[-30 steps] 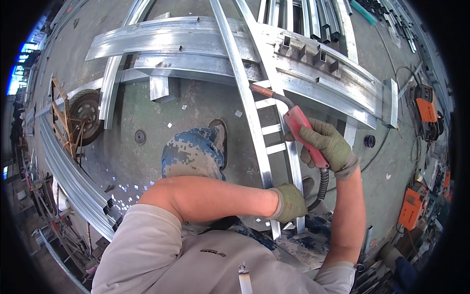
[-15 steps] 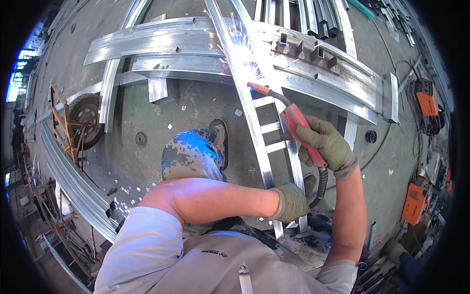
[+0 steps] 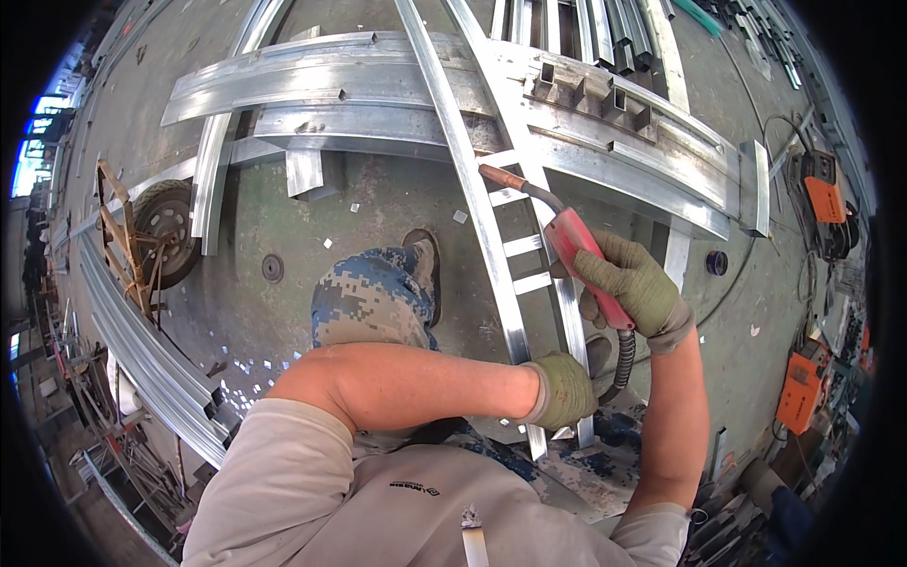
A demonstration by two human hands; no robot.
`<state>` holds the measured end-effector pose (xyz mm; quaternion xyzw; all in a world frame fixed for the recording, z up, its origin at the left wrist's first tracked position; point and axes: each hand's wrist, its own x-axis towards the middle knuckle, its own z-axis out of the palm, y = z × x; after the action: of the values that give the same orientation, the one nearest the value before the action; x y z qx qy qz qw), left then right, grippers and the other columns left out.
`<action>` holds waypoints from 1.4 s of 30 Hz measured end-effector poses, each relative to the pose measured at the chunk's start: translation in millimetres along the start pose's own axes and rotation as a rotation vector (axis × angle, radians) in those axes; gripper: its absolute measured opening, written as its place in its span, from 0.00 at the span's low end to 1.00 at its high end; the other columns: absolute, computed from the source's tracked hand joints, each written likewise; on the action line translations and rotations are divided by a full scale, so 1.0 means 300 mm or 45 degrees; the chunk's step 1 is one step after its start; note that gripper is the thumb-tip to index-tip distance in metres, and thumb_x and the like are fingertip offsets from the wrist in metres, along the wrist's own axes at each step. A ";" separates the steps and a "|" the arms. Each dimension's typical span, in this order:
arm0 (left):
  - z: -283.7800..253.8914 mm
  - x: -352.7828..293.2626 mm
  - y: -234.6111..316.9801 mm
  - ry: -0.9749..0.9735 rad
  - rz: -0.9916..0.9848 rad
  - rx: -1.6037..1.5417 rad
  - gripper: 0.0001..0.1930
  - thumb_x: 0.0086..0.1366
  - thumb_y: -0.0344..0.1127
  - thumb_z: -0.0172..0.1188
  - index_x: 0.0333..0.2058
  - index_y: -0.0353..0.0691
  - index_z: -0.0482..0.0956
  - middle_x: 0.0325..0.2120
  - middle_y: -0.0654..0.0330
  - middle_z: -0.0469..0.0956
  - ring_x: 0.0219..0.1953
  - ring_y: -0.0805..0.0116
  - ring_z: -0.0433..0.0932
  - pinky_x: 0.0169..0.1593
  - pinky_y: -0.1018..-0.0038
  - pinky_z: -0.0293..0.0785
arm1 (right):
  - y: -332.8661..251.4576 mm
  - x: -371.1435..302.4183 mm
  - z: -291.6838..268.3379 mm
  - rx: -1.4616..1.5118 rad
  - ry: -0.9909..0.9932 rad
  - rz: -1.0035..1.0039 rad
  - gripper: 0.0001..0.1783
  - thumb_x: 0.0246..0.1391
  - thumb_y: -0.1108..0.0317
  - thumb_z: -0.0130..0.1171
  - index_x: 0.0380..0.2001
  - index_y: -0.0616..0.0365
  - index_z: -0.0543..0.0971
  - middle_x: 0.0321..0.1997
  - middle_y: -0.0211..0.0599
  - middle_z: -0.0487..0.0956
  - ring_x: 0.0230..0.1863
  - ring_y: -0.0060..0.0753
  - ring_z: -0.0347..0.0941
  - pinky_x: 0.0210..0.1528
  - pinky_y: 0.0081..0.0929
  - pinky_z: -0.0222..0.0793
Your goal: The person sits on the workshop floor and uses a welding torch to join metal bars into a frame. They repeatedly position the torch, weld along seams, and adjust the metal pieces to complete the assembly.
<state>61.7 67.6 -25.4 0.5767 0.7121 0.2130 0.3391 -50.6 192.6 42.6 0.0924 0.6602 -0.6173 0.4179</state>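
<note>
Right hand: my gloved right hand (image 3: 638,288) has its fingers wrapped round the red grip of the welding torch (image 3: 576,244).
Torch: aimed up and left, copper-coloured nozzle by the left rail near a rung; contact I cannot tell.
Left hand: my gloved left hand (image 3: 564,389) at the near end of the ladder-like metal frame (image 3: 502,274); fingers turned away, closed or not I cannot tell.
Frame: two bright rails with short rungs, slanting from my lap up across the beams.
Beams: broad silvery beams (image 3: 331,125) run crosswise, short tube offcuts (image 3: 614,102) standing on the right part.
Floor: worn grey-green floor (image 3: 236,317), small shiny chips (image 3: 250,370) scattered at left, a round disc (image 3: 272,268) nearer the middle.
Left side: spoked wheel (image 3: 170,233) beside rusty bars; long metal profiles (image 3: 151,350) stacked below it.
Right side: two orange machines, upper (image 3: 825,200) and lower (image 3: 800,392), cables near them.
</note>
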 end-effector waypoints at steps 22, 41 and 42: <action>0.019 0.003 -0.009 0.058 0.022 -0.085 0.10 0.60 0.41 0.64 0.36 0.42 0.86 0.29 0.52 0.86 0.37 0.47 0.86 0.41 0.53 0.81 | 0.011 0.028 -0.030 0.050 -0.054 0.016 0.26 0.68 0.54 0.64 0.58 0.64 0.77 0.40 0.33 0.85 0.22 0.18 0.76 0.20 0.19 0.71; 0.028 0.004 -0.010 0.060 -0.001 -0.087 0.11 0.63 0.42 0.63 0.36 0.42 0.87 0.30 0.53 0.86 0.37 0.48 0.86 0.41 0.54 0.81 | 0.008 0.016 -0.022 0.116 0.003 -0.016 0.26 0.67 0.54 0.65 0.57 0.63 0.78 0.38 0.32 0.84 0.22 0.17 0.76 0.21 0.19 0.70; 0.031 0.006 -0.011 0.062 0.000 -0.091 0.11 0.63 0.42 0.63 0.36 0.42 0.86 0.30 0.53 0.86 0.37 0.48 0.86 0.41 0.54 0.81 | 0.010 0.015 -0.021 0.129 0.005 -0.020 0.26 0.67 0.54 0.65 0.58 0.63 0.78 0.37 0.32 0.84 0.22 0.17 0.76 0.21 0.19 0.70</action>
<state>66.1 67.6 -34.5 0.5590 0.7120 0.2523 0.3420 -54.4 197.0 36.7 0.1094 0.6297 -0.6529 0.4064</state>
